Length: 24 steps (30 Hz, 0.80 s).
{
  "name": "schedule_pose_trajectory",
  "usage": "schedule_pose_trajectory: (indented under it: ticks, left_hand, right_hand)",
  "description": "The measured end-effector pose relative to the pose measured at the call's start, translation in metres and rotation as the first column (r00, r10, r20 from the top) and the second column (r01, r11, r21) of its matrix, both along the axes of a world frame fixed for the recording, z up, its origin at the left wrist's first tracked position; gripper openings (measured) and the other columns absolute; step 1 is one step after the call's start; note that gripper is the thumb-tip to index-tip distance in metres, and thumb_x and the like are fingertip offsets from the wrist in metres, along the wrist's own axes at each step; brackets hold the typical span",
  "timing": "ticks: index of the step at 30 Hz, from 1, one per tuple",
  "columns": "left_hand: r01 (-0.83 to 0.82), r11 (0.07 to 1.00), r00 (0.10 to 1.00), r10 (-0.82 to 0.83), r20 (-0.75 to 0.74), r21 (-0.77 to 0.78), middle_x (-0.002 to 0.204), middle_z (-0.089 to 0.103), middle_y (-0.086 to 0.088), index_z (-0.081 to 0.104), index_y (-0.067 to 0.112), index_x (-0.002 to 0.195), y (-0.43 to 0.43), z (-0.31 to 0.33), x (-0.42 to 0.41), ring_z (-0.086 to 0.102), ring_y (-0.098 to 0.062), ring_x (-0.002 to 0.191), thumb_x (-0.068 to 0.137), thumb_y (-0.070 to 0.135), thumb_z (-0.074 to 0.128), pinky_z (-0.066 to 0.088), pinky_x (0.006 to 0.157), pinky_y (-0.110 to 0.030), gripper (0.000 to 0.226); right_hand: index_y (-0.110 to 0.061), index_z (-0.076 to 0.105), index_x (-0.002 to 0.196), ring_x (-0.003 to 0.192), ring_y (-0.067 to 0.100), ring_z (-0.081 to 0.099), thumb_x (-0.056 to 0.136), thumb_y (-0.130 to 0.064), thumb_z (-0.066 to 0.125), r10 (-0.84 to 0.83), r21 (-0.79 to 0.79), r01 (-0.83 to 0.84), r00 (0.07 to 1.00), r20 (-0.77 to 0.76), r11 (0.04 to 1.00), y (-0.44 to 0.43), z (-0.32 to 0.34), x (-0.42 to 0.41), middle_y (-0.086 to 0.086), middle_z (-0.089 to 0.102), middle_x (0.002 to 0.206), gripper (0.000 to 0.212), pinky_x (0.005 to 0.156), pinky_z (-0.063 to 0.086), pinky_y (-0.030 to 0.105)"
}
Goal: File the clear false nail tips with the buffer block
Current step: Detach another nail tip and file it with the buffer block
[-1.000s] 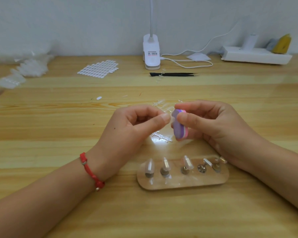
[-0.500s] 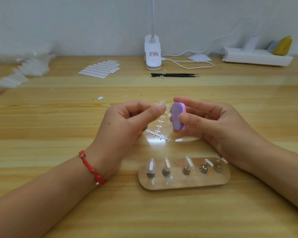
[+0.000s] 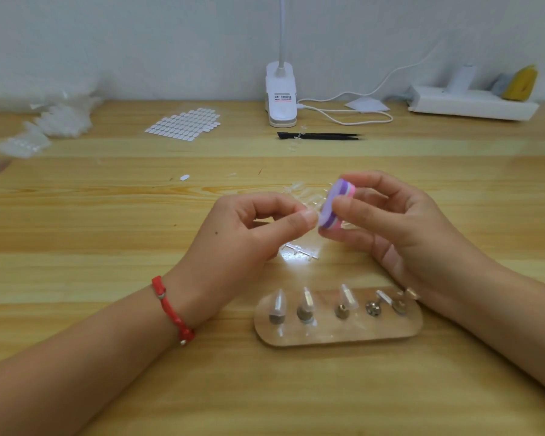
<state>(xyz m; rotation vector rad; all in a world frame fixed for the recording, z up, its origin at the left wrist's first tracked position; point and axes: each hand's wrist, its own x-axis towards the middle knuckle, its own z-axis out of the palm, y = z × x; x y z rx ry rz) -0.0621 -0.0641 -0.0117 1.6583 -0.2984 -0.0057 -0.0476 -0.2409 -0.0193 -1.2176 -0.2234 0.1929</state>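
My right hand [image 3: 400, 228] grips a small purple and pink buffer block [image 3: 335, 204] between thumb and fingers, held above the table. My left hand [image 3: 243, 234] pinches a clear false nail tip [image 3: 310, 213] between thumb and forefinger; the tip touches the block's purple face and is mostly hidden by my fingertips. Below my hands lies a clear oval stand [image 3: 337, 336] with metal posts, several carrying clear nail tips [image 3: 277, 302]. A clear plastic sprue [image 3: 299, 251] lies on the table between my hands and the stand.
At the back stand a white clip lamp [image 3: 280, 96] with its cable, black tweezers [image 3: 321, 135], a sheet of white adhesive tabs [image 3: 183, 124], bags of clear tips [image 3: 60, 121] at left and a white power strip [image 3: 472, 105] at right.
The buffer block has moved up and tilted against the nail tip, and both hands have shifted slightly upward and to the right over the last second.
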Motion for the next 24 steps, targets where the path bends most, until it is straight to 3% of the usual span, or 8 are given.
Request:
schedule_pose_trajectory:
  ticks: [5, 10, 13, 15, 20, 24]
  left_hand:
    - [-0.06, 0.998, 0.998, 0.06, -0.016, -0.032, 0.042, 0.04, 0.013, 0.068, 0.011, 0.071, -0.0002, 0.0003, 0.0008, 0.029, -0.002, 0.04, 0.073, 0.025, 0.067, 0.027, 0.043, -0.008, 0.014]
    - [-0.022, 1.0, 0.999, 0.022, -0.027, -0.004, 0.04, 0.037, 0.015, 0.067, 0.009, 0.073, -0.0009, 0.0, 0.001, 0.032, 0.0, 0.035, 0.084, 0.013, 0.064, 0.027, 0.04, -0.004, 0.011]
    - [-0.027, 0.999, 0.999, 0.026, -0.047, -0.021, 0.044, 0.029, 0.006, 0.068, 0.006, 0.077, 0.0009, 0.0, 0.0014, 0.022, -0.003, 0.037, 0.079, 0.022, 0.065, 0.024, 0.038, -0.009, 0.016]
    - [0.005, 1.0, 0.999, -0.005, -0.034, 0.002, 0.051, 0.023, -0.001, 0.069, 0.004, 0.079, -0.0006, -0.0003, -0.0002, 0.017, -0.008, 0.041, 0.074, 0.027, 0.065, 0.021, 0.038, -0.011, 0.025]
    - [-0.021, 0.999, 0.998, 0.019, -0.056, -0.031, 0.049, 0.022, 0.0, 0.069, 0.01, 0.076, 0.0011, 0.0017, -0.0004, 0.015, -0.009, 0.04, 0.07, 0.032, 0.065, 0.017, 0.037, -0.015, 0.022]
    - [0.004, 1.0, 0.999, -0.005, -0.047, -0.018, 0.046, 0.021, 0.004, 0.071, 0.011, 0.078, -0.0013, 0.0003, -0.0018, 0.015, -0.008, 0.039, 0.069, 0.033, 0.066, 0.018, 0.037, -0.014, 0.025]
  right_hand:
    - [-0.022, 0.077, 0.078, 0.07, 0.016, 0.071, 0.051, -0.016, 0.08, 0.078, -0.078, -0.076, 0.997, 0.029, 0.994, 0.0016, 0.0017, -0.0021, 0.002, 0.072, 0.078, 0.027, 0.063, 0.057, 0.024]
    - [-0.018, 0.077, 0.077, 0.068, 0.016, 0.071, 0.053, -0.011, 0.08, 0.031, 0.006, -0.031, 0.999, -0.018, 1.0, -0.0017, -0.0002, 0.0022, 0.004, 0.072, 0.076, 0.025, 0.062, 0.058, 0.025]
    - [-0.019, 0.078, 0.081, 0.071, 0.017, 0.072, 0.055, -0.008, 0.083, 0.095, -0.071, -0.094, 0.995, 0.017, 0.993, 0.0007, 0.0006, 0.0002, 0.004, 0.073, 0.079, 0.028, 0.062, 0.057, 0.024]
    - [-0.017, 0.077, 0.079, 0.068, 0.016, 0.072, 0.057, -0.01, 0.078, 0.043, 0.002, -0.042, 0.999, -0.017, 0.999, -0.0012, 0.0004, 0.0024, 0.005, 0.072, 0.077, 0.024, 0.063, 0.058, 0.025]
    - [-0.018, 0.077, 0.08, 0.069, 0.017, 0.071, 0.053, -0.014, 0.079, 0.096, -0.065, -0.096, 0.995, -0.004, 0.993, 0.0006, 0.0017, 0.0009, 0.004, 0.072, 0.079, 0.028, 0.062, 0.057, 0.024]
    - [-0.015, 0.075, 0.084, 0.067, 0.016, 0.071, 0.057, -0.011, 0.077, 0.027, 0.023, -0.026, 0.999, -0.041, 0.999, -0.0025, 0.0004, 0.0028, 0.005, 0.072, 0.077, 0.027, 0.062, 0.058, 0.025]
